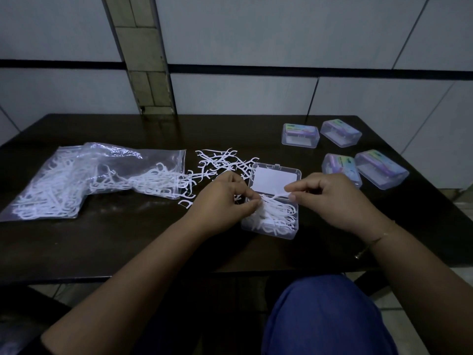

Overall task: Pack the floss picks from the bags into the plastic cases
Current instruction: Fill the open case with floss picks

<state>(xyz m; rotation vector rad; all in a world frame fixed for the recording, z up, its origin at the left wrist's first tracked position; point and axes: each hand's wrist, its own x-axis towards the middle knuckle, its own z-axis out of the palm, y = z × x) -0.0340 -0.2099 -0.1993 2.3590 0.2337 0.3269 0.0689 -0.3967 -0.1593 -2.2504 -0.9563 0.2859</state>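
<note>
Right hand (330,198) pinches one floss pick (280,192), lying crosswise; left hand (220,203) grips a bunch (263,207) over the open case (294,172); loose picks (220,161) beyond.

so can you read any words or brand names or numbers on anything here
None can be read.
Four closed clear plastic cases with purple and green printed labels: print too small and blurred.
White card inside the lid of the open clear case: looks blank.
Clear zip bag: no print visible.

Case labels (340,163) too blurred to read
</note>
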